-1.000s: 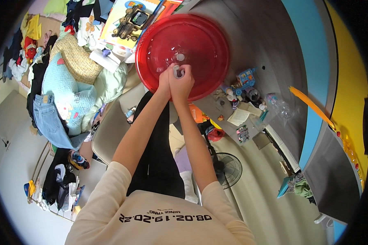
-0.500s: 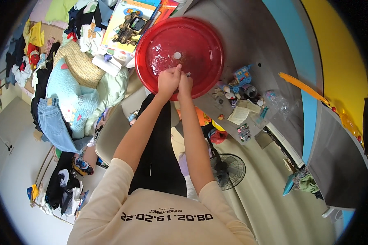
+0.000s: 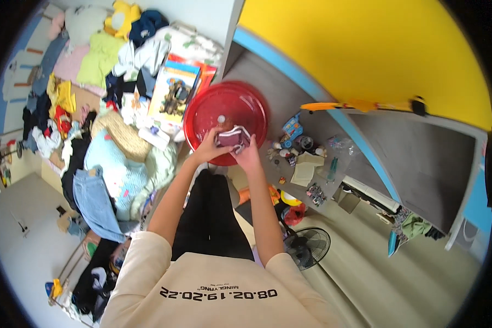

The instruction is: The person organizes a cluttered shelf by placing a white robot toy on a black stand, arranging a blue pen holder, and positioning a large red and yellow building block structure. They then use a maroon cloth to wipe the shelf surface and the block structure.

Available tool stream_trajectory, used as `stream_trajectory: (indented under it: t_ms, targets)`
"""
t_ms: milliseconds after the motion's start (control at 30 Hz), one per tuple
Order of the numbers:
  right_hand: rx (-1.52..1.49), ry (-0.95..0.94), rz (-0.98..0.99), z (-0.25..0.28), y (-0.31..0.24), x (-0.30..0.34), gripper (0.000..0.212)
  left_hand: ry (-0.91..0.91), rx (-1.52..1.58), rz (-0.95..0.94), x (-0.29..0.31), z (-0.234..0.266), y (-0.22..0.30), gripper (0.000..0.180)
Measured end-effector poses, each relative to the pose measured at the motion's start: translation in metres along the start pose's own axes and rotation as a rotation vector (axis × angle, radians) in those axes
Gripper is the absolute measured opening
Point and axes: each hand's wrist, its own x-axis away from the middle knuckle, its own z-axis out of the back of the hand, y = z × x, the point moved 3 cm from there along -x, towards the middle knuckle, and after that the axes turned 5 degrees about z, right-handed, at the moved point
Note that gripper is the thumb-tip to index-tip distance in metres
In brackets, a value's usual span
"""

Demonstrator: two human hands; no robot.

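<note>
- A mauve, white-edged cloth (image 3: 229,140) is held up between two bare hands, over the near part of a red basin (image 3: 246,98).
- The left hand (image 3: 205,150) pinches the cloth's left side, thumb along its lower edge.
- The right hand (image 3: 248,157) grips the opposite side, thumb raised against the cloth, its other fingers largely hidden.
- Inside the basin, just beyond the hands, sits a small white disc (image 3: 221,119).
- Left of the basin, a dark toy (image 3: 176,97) rests on a pile of books; jeans (image 3: 93,199) lie farther left.
- To the right, an open book (image 3: 305,169) lies among small items, with a black fan (image 3: 307,247) nearer the wearer.
</note>
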Motion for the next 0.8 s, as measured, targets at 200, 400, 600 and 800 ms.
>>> stream_trajectory:
  t_ms: [200,400,600,800]
  targets:
    - [0.081,-0.102,-0.050,-0.047,-0.044,0.072,0.064,-0.059,-0.046,0.258,0.041,0.051,0.082,0.033]
    - [0.323,-0.012,0.155,-0.040,-0.090,0.120,0.069,-0.044,-0.110,0.106,0.048,0.080,0.144,0.029]
    - [-0.187,-0.204,0.298,-0.061,-0.142,0.194,0.059,-0.002,0.114,0.049,0.034,0.093,0.156,0.033]
    - [-0.176,-0.252,0.615,-0.090,-0.182,0.292,0.057,-0.142,0.310,0.064,0.052,0.033,0.249,0.020]
